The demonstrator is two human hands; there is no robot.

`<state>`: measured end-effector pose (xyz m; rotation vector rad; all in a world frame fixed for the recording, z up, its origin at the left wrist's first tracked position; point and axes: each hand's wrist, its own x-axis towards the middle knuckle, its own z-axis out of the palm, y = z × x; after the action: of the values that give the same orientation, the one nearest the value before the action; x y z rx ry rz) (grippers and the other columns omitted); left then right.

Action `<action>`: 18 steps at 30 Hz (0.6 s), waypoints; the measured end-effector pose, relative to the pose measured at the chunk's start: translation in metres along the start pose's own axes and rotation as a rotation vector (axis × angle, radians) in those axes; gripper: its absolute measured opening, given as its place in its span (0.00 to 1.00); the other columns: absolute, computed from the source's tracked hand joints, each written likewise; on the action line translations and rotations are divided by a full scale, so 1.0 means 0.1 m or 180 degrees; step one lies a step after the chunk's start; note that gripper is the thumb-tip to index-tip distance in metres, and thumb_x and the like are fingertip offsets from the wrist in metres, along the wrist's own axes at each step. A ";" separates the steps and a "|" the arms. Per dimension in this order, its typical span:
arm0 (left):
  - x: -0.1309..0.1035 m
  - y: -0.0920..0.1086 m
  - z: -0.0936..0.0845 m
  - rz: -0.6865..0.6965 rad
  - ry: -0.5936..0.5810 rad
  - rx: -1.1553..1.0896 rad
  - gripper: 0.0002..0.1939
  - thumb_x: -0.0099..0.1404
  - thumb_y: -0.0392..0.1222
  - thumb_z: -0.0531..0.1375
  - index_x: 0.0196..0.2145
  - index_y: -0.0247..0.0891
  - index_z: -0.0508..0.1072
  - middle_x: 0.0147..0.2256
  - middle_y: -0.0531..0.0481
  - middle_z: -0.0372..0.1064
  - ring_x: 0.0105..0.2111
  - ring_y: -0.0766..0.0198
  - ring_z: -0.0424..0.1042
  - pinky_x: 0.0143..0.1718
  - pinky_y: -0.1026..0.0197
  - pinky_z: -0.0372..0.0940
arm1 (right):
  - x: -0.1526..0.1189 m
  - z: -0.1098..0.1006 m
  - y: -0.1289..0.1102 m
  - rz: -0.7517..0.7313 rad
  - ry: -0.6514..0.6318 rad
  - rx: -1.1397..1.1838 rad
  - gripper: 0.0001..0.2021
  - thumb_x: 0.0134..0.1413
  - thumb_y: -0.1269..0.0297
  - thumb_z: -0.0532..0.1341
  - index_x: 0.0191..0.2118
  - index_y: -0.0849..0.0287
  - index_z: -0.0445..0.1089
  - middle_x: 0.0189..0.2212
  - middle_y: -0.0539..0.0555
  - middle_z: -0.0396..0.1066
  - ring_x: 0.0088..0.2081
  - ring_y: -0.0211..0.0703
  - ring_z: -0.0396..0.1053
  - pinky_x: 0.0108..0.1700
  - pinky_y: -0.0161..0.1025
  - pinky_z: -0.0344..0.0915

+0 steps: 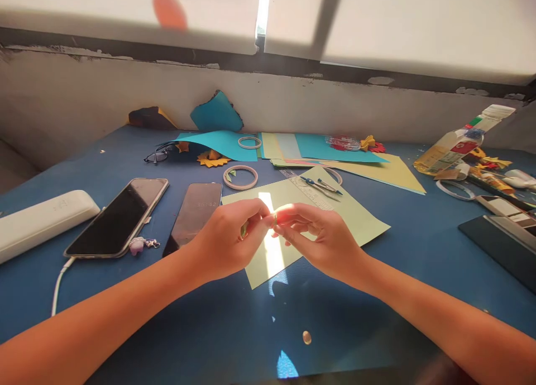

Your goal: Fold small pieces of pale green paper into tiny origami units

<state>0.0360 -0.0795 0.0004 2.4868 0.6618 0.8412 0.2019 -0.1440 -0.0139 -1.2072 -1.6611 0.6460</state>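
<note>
My left hand and my right hand meet fingertip to fingertip above a pale green sheet of paper. Both are closed in a pinch on a small green piece of paper, mostly hidden by the fingers. A strip of sunlight crosses the sheet under them. On the sheet, beyond my fingers, lie a clear ruler and a drawing compass. A roll of tape lies just past my left hand, with green scraps inside its ring.
Left are two phones and a white power bank. Blue sheets, yellow paper, glasses and yellow paper flowers lie at the back. A tilted bottle and dark case are right.
</note>
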 end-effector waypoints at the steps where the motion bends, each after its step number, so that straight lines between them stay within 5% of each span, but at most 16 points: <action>1: 0.00 0.00 0.00 -0.0036 -0.0016 -0.0022 0.08 0.62 0.34 0.51 0.27 0.35 0.67 0.19 0.57 0.57 0.19 0.72 0.55 0.18 0.69 0.51 | 0.00 0.00 0.00 0.0022 0.0019 -0.0060 0.06 0.51 0.67 0.59 0.37 0.58 0.68 0.29 0.51 0.73 0.31 0.39 0.73 0.31 0.36 0.71; 10: -0.01 0.00 0.03 -0.0045 -0.0001 0.0072 0.09 0.62 0.35 0.50 0.25 0.35 0.66 0.19 0.56 0.58 0.20 0.71 0.55 0.20 0.68 0.52 | -0.01 0.03 0.02 0.0000 0.0211 -0.0138 0.07 0.50 0.68 0.60 0.37 0.57 0.68 0.27 0.50 0.72 0.29 0.38 0.72 0.31 0.35 0.71; 18: 0.01 0.02 -0.01 0.0141 -0.0192 0.0099 0.10 0.61 0.35 0.51 0.24 0.35 0.67 0.19 0.55 0.59 0.19 0.71 0.53 0.20 0.67 0.50 | 0.01 0.01 -0.02 0.0013 -0.0055 0.0210 0.07 0.50 0.67 0.61 0.37 0.57 0.69 0.25 0.49 0.72 0.28 0.35 0.71 0.33 0.34 0.71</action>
<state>0.0370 -0.0799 0.0024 2.5526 0.6054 0.7742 0.2000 -0.1437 -0.0124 -1.1611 -1.6393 0.7101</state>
